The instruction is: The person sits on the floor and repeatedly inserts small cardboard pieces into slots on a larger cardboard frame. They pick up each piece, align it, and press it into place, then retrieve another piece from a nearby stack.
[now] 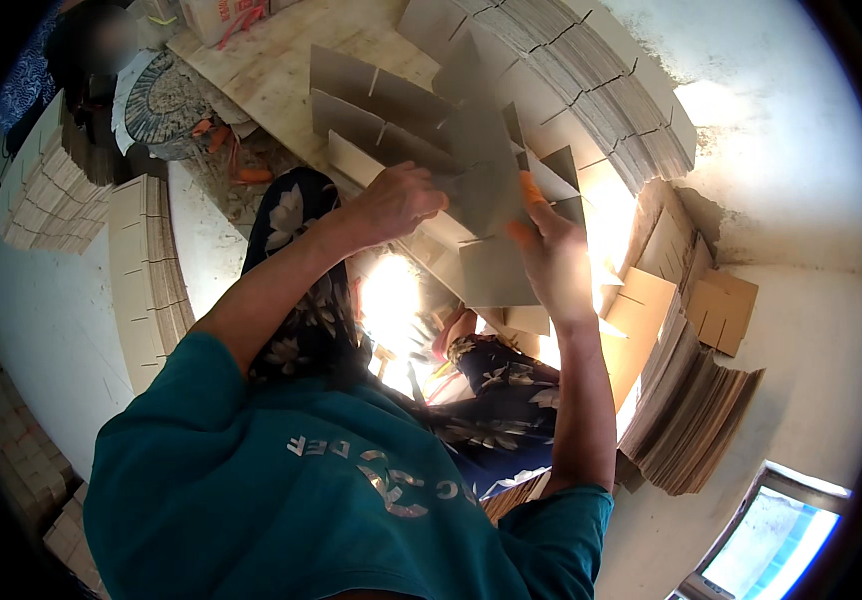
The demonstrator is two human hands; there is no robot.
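A grey slotted cardboard divider sheet (486,185), slightly blurred, stands tilted among other upright strips in front of me. My right hand (558,250) grips its right side, with orange coverings on the thumb and a finger. To the left of it, my left hand (398,207) is closed, its fingers curled by the near edge of the strips; what is in them, if anything, is hidden. Several parallel cardboard strips (376,105) with slots rise from the board behind my hands. More crossing pieces (556,165) show beyond my right hand.
A wooden board (261,45) lies under the work. Long stacks of slotted cardboard (591,85) run along the far right, with another stack (691,415) by the wall. More stacks (141,270) stand at left. Another person (81,50) is at far left, near a round basket (166,100).
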